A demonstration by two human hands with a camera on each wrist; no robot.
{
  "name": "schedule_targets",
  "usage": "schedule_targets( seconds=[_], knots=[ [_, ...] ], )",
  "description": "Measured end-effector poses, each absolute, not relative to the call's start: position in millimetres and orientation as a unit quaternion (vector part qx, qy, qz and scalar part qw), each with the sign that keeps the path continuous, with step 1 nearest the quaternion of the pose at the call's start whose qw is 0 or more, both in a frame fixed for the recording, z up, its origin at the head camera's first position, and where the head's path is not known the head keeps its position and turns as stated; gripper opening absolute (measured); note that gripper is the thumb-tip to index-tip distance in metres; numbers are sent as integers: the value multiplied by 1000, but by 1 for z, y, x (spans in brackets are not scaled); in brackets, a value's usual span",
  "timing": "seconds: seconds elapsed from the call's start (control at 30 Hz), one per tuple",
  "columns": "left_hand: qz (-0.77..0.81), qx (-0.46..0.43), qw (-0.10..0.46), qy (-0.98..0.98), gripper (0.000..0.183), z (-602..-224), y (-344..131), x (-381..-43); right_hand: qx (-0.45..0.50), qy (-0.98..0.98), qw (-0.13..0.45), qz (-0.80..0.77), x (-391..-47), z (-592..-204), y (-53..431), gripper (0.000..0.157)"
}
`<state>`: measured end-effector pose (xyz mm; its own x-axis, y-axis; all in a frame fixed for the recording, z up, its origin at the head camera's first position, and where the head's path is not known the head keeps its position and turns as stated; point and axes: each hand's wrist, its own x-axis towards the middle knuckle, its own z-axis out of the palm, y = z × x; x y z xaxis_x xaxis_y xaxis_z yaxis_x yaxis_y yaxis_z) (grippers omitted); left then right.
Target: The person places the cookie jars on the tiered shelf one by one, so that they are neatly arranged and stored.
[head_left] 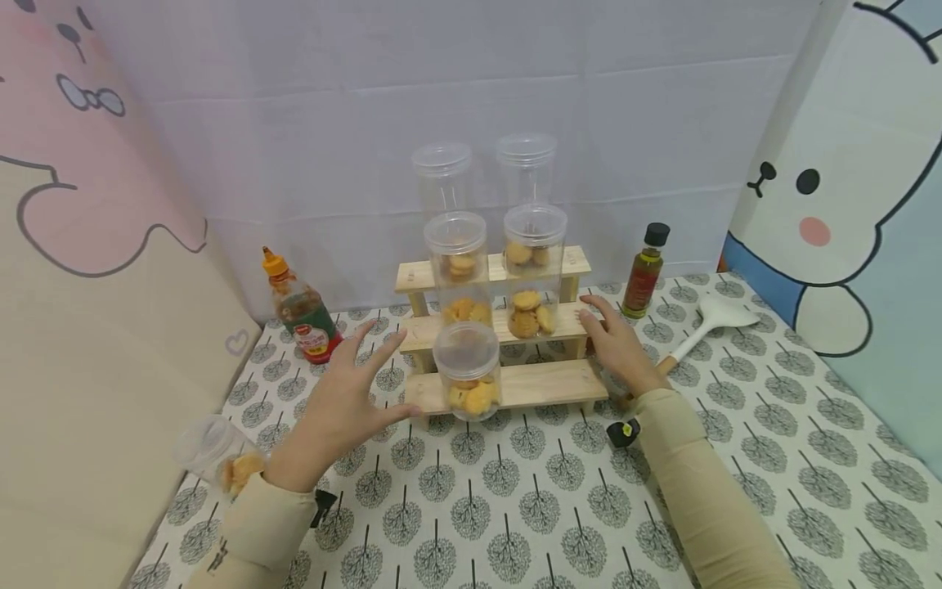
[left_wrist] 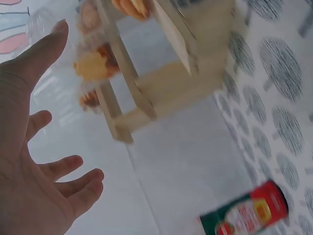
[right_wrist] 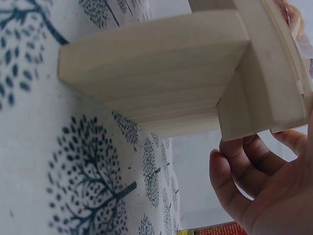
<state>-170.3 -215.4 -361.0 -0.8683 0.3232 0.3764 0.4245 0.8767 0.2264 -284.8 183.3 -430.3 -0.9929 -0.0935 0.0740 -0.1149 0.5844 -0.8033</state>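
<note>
A three-step wooden rack (head_left: 545, 380) stands on the table, bearing several clear lidded jars. One jar of cookies (head_left: 467, 372) sits on its lowest step; two more, a left jar (head_left: 458, 266) and a right jar (head_left: 536, 270), are on the middle step. Left of the rack my left hand (head_left: 346, 405) is held apart from it, thumb and fingers spread with nothing between them. My right hand (head_left: 621, 343) is at the rack's right end, where its fingertips (right_wrist: 221, 164) touch the end of a step. Part of that hand is cut off in the right wrist view.
A tilted jar of cookies (head_left: 217, 450) lies left, partly behind my left forearm. A sauce bottle (head_left: 305, 319) stands at back left. To the right are a dark-capped bottle (head_left: 643, 274) and a white-headed spatula (head_left: 710, 323), its handle partly behind my right hand.
</note>
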Motion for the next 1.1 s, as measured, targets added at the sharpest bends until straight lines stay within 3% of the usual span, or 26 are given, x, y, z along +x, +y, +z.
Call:
schedule_targets(
  seconds=[0.53, 0.77, 1.1],
  knots=[
    [-136, -94, 226, -960, 102, -350, -326, -123, 59, -888, 7, 455, -284, -429, 184, 64],
    [-138, -8, 177, -974, 104, -359, -361, -101, 62, -885, 7, 460, -283, -429, 185, 65],
    [-132, 34, 154, -979, 102, -374, -383, -84, 65, -886, 7, 459, -283, -429, 183, 64]
  ],
)
